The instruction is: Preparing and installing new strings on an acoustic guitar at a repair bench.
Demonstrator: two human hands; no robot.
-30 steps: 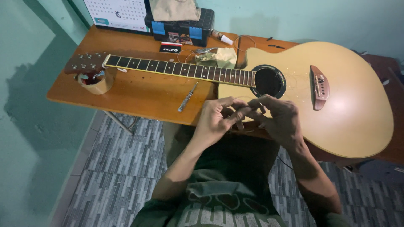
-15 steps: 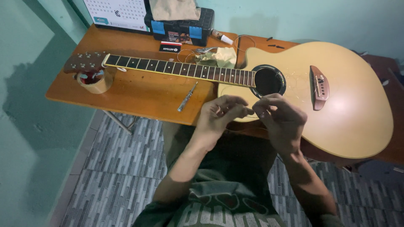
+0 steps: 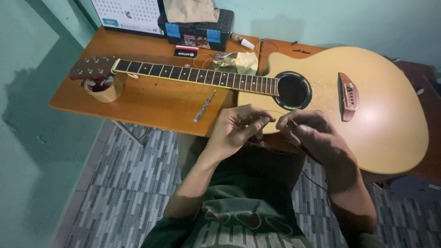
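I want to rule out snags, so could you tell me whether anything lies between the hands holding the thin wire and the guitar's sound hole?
Nothing visible does: the left hand and right hand pinch the wire just below the sound hole, over bare guitar top.

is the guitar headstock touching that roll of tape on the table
Touching. The head view shows the headstock resting directly on the upper rim of the tape roll, with no gap between them, propping the neck above the wooden table.
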